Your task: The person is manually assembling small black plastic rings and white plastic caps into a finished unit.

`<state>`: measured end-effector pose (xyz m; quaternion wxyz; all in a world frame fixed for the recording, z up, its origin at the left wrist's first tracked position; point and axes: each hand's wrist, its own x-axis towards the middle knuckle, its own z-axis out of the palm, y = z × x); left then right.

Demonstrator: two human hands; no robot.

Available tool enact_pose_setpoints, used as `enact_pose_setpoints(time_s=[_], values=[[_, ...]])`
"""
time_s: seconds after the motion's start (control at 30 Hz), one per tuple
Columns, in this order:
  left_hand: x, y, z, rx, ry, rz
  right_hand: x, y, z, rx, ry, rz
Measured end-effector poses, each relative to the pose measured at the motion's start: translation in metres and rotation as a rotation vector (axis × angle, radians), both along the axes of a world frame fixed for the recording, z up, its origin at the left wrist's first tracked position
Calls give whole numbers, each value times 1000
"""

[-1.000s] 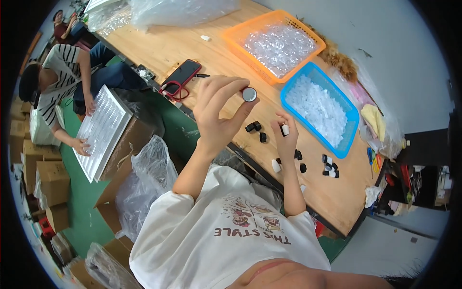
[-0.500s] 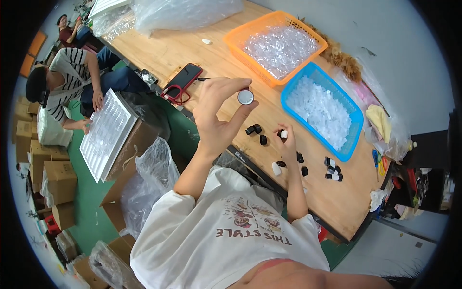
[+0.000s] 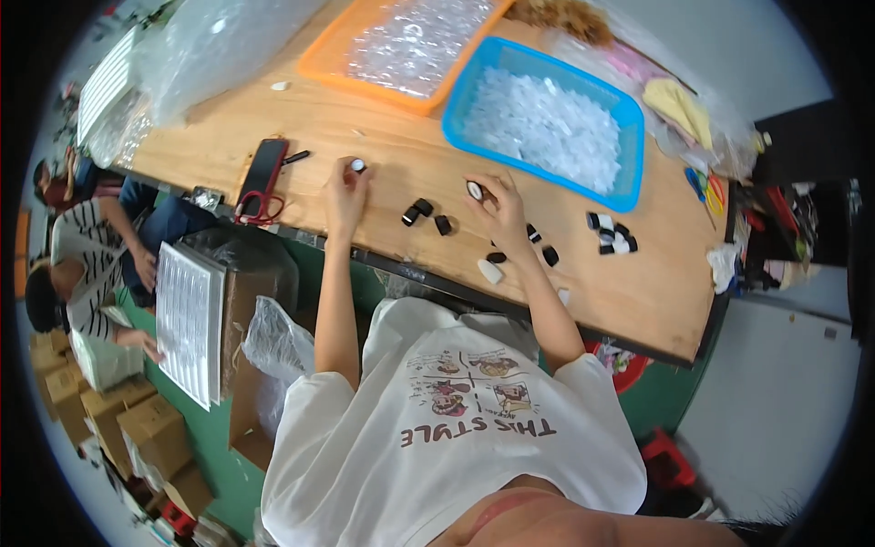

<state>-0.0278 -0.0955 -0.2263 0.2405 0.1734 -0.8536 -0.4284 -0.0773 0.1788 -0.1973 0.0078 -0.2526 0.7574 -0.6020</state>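
Observation:
Above the wooden table, my left hand (image 3: 344,199) pinches a small dark round cap with a white face (image 3: 358,165) between thumb and fingertips. My right hand (image 3: 499,205), to the right of it, grips a small white-faced piece with a dark rim (image 3: 474,190). Between the hands lie a few black caps (image 3: 423,208). Beside my right wrist are more black caps (image 3: 550,255) and a white oval piece (image 3: 489,271). A cluster of black-and-white caps (image 3: 609,235) sits farther right.
A blue basket (image 3: 456,137) of translucent white pieces and an orange basket (image 3: 314,62) of clear pieces stand behind. A phone (image 3: 262,169) and red-handled scissors (image 3: 260,208) lie left. A co-worker (image 3: 87,246) handles a white tray (image 3: 187,319) at far left.
My left hand has come down from close to the camera to above the table, still pinching the cap. My right hand has turned, its piece now showing a white face. The view has shifted.

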Motion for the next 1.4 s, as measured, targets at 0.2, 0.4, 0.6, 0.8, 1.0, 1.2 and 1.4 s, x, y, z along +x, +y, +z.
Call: enact_pose_setpoints(time_s=[0.2, 0.4, 0.6, 0.8, 1.0, 1.2, 1.4], values=[[5, 63, 60, -363, 236, -44, -3, 11, 14, -259, -212, -3], [-36, 145, 99, 409, 254, -663, -12, 38, 43, -468, -206, 82], [-81, 179, 99, 505, 205, -944, -24, 66, 45, -509, -104, -58], [-89, 188, 69, 584, 259, -856, -33, 72, 34, -352, -178, -158], [-91, 194, 55, 563, 275, -785, -31, 78, 36, -197, -83, -261], [-82, 195, 59, 676, 168, -747, -35, 75, 37, 14, 225, -401], [-86, 191, 48, 717, 96, -773, -36, 75, 38, -23, 139, -315]])
